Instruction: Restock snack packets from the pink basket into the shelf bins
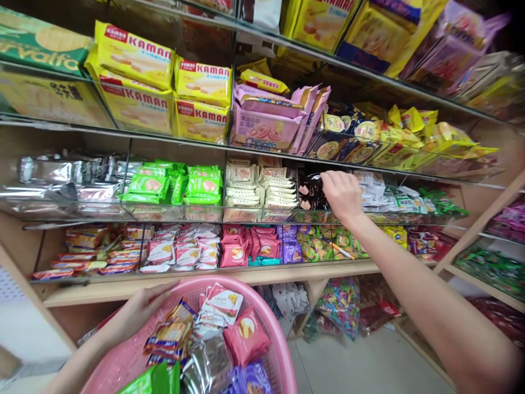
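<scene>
My right hand (342,194) reaches into a shelf compartment, fingers curled down onto the black snack packets (310,192); its fingertips are partly hidden among them. At the lower left, my left hand (141,306) lies over the far left rim of a pink plastic basket (268,306) and holds it there. Inside the basket are red-and-white packets (219,303), dark pink packets (247,335), orange-and-blue packets (174,331), a silver packet (207,364), a green packet (153,380) and purple packets (250,378).
Glass-fronted shelves hold green packets (150,183), cream packets (241,183), white packets (369,189) and silver packets (53,175). Yellow wafer packs (139,57) stand above. A wooden ledge (311,271) runs below. Bags of colourful sweets (339,306) sit underneath, near the tiled floor (348,364).
</scene>
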`<state>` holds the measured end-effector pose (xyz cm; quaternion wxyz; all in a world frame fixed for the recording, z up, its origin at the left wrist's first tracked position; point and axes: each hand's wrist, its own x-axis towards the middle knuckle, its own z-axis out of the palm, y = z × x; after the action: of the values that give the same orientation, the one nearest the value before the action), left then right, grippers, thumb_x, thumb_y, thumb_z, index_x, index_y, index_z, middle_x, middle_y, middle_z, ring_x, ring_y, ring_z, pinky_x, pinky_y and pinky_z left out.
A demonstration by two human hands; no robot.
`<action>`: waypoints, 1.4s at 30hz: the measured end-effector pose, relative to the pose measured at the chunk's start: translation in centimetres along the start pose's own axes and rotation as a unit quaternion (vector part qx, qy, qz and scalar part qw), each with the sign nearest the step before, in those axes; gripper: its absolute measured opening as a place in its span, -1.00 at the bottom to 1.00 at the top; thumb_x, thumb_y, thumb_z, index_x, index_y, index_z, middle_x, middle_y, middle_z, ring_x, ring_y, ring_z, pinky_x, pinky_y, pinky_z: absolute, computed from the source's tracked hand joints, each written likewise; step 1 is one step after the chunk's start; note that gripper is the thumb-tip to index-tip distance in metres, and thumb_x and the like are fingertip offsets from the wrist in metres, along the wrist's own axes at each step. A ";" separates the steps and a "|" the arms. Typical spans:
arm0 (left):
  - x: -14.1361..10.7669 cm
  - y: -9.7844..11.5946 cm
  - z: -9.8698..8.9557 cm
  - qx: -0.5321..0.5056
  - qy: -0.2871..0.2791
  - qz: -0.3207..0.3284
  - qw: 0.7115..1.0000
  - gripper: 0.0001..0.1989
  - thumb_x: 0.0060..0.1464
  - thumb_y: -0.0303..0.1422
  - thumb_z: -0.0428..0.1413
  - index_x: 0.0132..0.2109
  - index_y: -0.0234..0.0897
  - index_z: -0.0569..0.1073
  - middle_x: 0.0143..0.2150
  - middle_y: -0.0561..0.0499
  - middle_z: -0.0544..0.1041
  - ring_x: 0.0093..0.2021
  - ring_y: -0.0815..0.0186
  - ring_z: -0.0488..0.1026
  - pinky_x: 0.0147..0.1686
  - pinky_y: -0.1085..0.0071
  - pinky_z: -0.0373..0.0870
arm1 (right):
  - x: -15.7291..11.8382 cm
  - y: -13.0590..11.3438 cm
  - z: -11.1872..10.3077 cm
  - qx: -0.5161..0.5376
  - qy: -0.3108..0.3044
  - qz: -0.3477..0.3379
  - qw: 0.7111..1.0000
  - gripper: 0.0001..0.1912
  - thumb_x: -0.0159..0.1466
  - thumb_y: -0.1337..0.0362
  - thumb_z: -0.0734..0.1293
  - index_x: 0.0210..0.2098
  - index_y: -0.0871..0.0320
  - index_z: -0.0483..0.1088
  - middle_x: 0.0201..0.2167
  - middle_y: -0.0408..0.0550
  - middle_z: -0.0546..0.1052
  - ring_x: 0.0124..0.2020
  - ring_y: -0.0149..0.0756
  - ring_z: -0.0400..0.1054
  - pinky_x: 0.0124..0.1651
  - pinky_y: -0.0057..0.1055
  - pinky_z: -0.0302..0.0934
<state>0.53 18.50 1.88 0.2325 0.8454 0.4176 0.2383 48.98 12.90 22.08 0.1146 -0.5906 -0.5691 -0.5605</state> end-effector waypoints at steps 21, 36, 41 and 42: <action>-0.5 0.9 0.0 -0.048 -0.019 0.005 0.999 -0.27 0.00 0.15 -0.13 0.08 -0.34 0.39 0.04 -0.07 0.44 0.02 0.12 0.39 0.08 0.26 0.24 | -18.5 -19.1 -20.0 0.783 -0.234 0.425 0.389 -0.50 0.15 0.16 0.35 0.01 0.03 0.08 -0.15 -0.02 0.49 -0.14 -0.22 0.41 -0.08 -0.22 0.30; -0.6 0.6 0.0 -0.054 -0.010 0.011 0.998 -0.28 0.00 0.15 -0.12 0.07 -0.33 0.40 0.03 -0.08 0.45 0.00 0.12 0.41 0.07 0.26 0.25 | -19.5 -23.3 -22.6 0.770 -0.470 0.235 0.362 -0.67 0.09 0.26 0.34 -0.14 0.07 0.28 -0.39 -0.18 0.49 -0.32 -0.30 0.39 -0.25 -0.41 0.23; -0.5 0.9 -0.1 -0.053 -0.009 0.011 0.998 -0.26 -0.03 0.18 -0.12 0.05 -0.31 0.42 0.03 -0.08 0.45 0.01 0.11 0.40 0.07 0.24 0.25 | -19.8 -23.7 -22.4 0.758 -0.497 0.200 0.373 -0.65 0.06 0.34 0.33 -0.14 0.07 0.30 -0.41 -0.20 0.49 -0.39 -0.34 0.37 -0.36 -0.48 0.19; -0.5 0.9 -0.1 -0.053 -0.009 0.011 0.998 -0.26 -0.03 0.18 -0.12 0.05 -0.32 0.42 0.03 -0.08 0.45 0.01 0.11 0.40 0.07 0.24 0.25 | -19.8 -23.8 -22.4 0.754 -0.497 0.195 0.381 -0.65 0.06 0.35 0.32 -0.14 0.07 0.30 -0.40 -0.20 0.49 -0.39 -0.35 0.36 -0.36 -0.49 0.18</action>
<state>0.69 17.61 2.39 0.2785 0.8385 0.3929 0.2548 23.44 -7.44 2.18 0.3155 -0.5286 -0.5816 0.5318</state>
